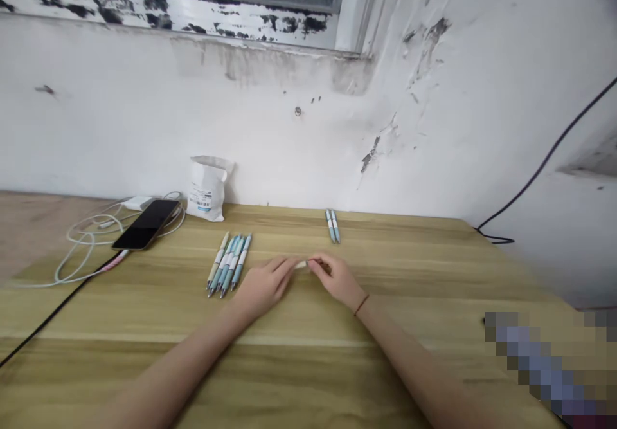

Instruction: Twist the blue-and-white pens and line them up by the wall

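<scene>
Forearms [183,365] are reaching up from the bottom of the frame, a thin dark cord [361,305] circling the right wrist. Near the middle of the frame, the left hand [264,286] and the right hand [337,280] are meeting above a wooden tabletop [385,358] - their fingers are curled inward and almost closed, with the tips of both hands pinching a small whitish piece [301,264] between them. The piece is too small to identify. Just left of the left hand, a group of pens [227,263], mostly pale blue, is lying side by side with the tips pointing toward the bottom of the frame. Farther back, right of centre, two more pens [332,226] are lying together. At the left, a black smartphone [146,224] is lying among tangled white cables [91,236] near a white charger [137,202], while a white printed bag [207,188] is standing against the wall. At the upper right, a black cable [540,165] is running along the wall - above it all, a window frame [193,24] is showing peeling paint.
</scene>
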Available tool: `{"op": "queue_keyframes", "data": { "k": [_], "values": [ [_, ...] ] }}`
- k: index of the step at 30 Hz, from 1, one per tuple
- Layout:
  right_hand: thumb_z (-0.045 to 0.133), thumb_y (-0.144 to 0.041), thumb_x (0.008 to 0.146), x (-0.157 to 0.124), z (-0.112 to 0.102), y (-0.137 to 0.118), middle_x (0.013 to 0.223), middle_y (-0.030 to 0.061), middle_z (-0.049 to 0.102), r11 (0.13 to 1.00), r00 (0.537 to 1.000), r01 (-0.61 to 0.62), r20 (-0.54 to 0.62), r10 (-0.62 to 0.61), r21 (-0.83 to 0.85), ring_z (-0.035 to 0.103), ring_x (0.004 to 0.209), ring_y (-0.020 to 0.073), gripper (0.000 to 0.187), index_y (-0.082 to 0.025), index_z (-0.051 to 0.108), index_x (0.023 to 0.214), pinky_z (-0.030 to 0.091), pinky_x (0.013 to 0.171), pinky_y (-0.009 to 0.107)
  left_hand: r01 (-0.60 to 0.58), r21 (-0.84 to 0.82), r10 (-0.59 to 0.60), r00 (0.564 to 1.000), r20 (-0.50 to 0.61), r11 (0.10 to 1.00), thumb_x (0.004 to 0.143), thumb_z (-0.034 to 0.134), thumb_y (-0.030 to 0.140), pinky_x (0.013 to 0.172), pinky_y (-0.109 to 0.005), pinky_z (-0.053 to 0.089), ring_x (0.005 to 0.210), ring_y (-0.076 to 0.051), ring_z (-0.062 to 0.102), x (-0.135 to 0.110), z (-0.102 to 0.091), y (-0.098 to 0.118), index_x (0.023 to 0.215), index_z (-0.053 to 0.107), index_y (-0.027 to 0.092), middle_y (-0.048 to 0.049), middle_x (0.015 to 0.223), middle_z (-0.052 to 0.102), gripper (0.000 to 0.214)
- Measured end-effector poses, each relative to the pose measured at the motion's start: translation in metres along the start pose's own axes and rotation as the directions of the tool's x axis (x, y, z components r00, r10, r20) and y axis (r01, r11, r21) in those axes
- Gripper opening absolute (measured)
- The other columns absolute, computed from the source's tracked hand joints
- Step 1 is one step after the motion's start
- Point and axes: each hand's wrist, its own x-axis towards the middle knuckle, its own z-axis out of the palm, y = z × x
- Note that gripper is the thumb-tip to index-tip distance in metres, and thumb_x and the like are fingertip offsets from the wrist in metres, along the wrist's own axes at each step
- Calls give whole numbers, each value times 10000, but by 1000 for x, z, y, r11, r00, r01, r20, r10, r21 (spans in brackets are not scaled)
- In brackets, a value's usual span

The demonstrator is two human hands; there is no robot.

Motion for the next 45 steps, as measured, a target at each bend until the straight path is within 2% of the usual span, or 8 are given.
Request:
{"op": "queue_keyframes", "data": {
  "k": [4, 9, 17, 24, 31, 34, 37, 45],
  "values": [
    [488, -296, 858, 0, 0, 3, 834, 35, 650, 999, 998, 24, -53, -26, -28, 604, 760, 164, 160, -194, 586, 933, 484, 709, 306, 41, 64, -45, 997, 57, 997, 905, 361, 217, 702, -262, 490, 854, -169, 624, -1, -2, 2, 1282, 428, 310, -33, 1086, 595, 394],
    [491, -296, 850, 0, -1, 3, 850, 40, 632, 999, 996, 34, -81, -34, -8, 591, 777, 163, 152, -191, 567, 929, 483, 734, 314, 97, 68, -98, 995, 6, 993, 927, 353, 378, 652, -232, 472, 793, -160, 632, 0, -1, 4, 1192, 507, 286, -25, 988, 620, 320],
    [487, -350, 850, 1, -2, 0, 788, 34, 602, 995, 994, -42, -97, 51, 87, 567, 714, 158, 180, -187, 541, 903, 468, 664, 289, 41, -50, -44, 996, -74, 998, 933, 351, 275, 826, -291, 458, 938, -174, 588, 2, 0, 0, 1105, 525, 214, -43, 1021, 627, 252],
    [512, -321, 822, 1, -1, 3, 722, 9, 559, 986, 990, -76, -110, 92, 146, 538, 663, 154, 125, -201, 512, 860, 442, 612, 271, 32, -27, -33, 998, -56, 999, 914, 344, 180, 843, -305, 462, 977, -179, 572, 1, 1, 0, 1212, 455, 237, -44, 1111, 587, 323],
    [482, -272, 815, 1, -2, 5, 696, -3, 518, 989, 987, -76, -133, 92, 126, 493, 613, 137, 85, -198, 513, 841, 410, 565, 250, 42, -21, -45, 991, -128, 999, 888, 413, 187, 864, -316, 459, 972, -180, 564, 0, 5, -4, 1194, 506, 263, -58, 1115, 545, 328],
    [469, -271, 815, 2, -2, 7, 663, -15, 488, 991, 984, -83, -150, 98, 107, 469, 583, 128, 81, -199, 504, 823, 391, 541, 239, 48, -37, -52, 990, -129, 998, 888, 393, 151, 852, -295, 467, 970, -167, 566, -1, 7, -6, 1217, 495, 274, -58, 1085, 543, 366],
    [469, -271, 816, 3, -1, 9, 658, -19, 477, 990, 982, -84, -157, 102, 116, 462, 578, 124, 75, -199, 490, 810, 385, 537, 236, 50, -77, -61, 987, -146, 996, 909, 389, 196, 852, -288, 473, 963, -162, 577, -1, 6, -6, 1203, 501, 258, -56, 1102, 558, 321],
    [483, -351, 842, 3, -1, 6, 690, 2, 541, 979, 980, -92, -159, 121, 182, 518, 619, 141, 160, -197, 520, 860, 429, 571, 255, 36, -76, -50, 980, -192, 996, 915, 411, 270, 881, -303, 460, 979, -166, 577, 0, 0, -1, 1169, 531, 241, -35, 1101, 605, 282]
  ]
}}
